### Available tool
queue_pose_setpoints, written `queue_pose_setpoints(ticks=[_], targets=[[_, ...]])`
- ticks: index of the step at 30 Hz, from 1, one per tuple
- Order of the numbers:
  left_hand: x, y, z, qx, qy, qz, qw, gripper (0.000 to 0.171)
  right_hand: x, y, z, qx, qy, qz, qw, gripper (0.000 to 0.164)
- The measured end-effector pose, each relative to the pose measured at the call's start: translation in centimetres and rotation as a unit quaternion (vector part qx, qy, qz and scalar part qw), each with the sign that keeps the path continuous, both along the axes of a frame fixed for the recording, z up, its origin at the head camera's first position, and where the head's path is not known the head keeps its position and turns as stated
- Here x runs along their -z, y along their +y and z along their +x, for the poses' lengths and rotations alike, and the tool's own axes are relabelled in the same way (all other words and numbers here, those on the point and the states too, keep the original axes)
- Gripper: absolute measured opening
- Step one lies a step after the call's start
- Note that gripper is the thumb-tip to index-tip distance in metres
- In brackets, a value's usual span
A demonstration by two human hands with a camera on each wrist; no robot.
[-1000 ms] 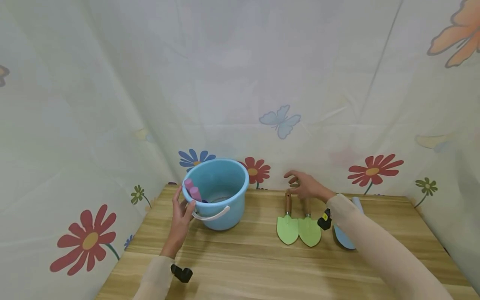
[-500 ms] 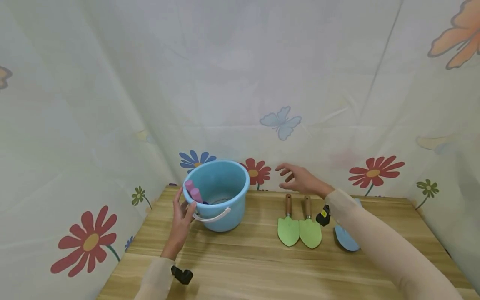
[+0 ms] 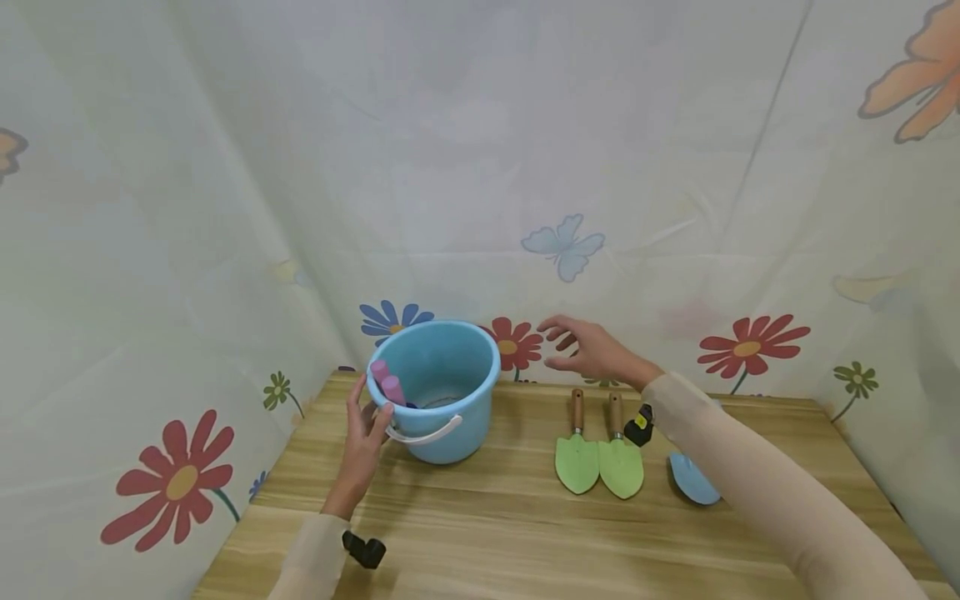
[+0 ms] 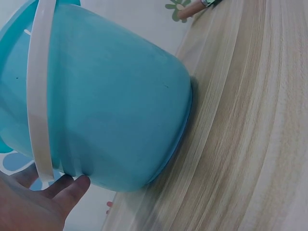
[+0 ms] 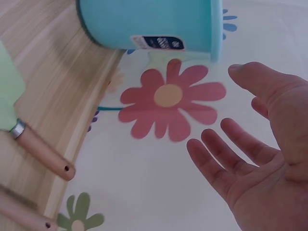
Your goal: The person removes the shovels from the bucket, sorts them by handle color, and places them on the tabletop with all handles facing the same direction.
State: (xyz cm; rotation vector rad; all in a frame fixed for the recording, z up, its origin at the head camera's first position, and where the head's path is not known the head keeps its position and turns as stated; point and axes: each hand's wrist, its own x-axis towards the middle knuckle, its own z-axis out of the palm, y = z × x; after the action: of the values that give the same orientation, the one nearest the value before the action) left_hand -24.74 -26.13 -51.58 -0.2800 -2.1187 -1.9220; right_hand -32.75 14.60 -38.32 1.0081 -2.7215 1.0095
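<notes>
A light blue bucket [image 3: 457,433] with a white handle [image 3: 423,432] stands on the wooden table. Two pink-purple cylindrical ends [image 3: 392,389] lean inside its left wall; their lower parts are hidden. My left hand [image 3: 362,450] touches the bucket's left side, thumb and fingers spread along the outer wall; in the left wrist view the fingertips [image 4: 79,184] rest against it. My right hand [image 3: 596,354] hovers with loosely bent fingers, holding nothing, between the bucket and two green trowels. The left trowel [image 3: 577,462] and the right trowel [image 3: 621,467] lie side by side, wooden handles pointing away.
A blue scoop-shaped thing [image 3: 693,479] lies right of the trowels, partly hidden by my right sleeve [image 3: 750,467]. Behind the table [image 3: 480,533] hangs a pale cloth [image 3: 450,167] printed with flowers and butterflies.
My right hand has moved up and to the left, away from the trowel handles and toward the bucket. The left hand and the bucket have stayed in place.
</notes>
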Motion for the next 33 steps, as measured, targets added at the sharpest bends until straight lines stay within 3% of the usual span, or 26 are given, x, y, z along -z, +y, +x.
queue_pose_setpoints(ticks=[8,25,33], targets=[[0.0,0.1,-0.1,-0.006,0.002,0.0,1.0,0.067,-1.4,-2.5,0.4,-0.021,0.0,-0.019,1.0,0.052],[0.0,0.1,-0.1,-0.007,0.006,0.003,1.0,0.069,-2.2,-7.7,-0.1,-0.09,-0.014,-0.05,0.995,0.057],[0.1,0.1,-0.2,-0.006,0.003,0.011,0.9999,0.071,-2.4,-9.9,0.2,-0.089,-0.012,-0.036,0.995,0.06]])
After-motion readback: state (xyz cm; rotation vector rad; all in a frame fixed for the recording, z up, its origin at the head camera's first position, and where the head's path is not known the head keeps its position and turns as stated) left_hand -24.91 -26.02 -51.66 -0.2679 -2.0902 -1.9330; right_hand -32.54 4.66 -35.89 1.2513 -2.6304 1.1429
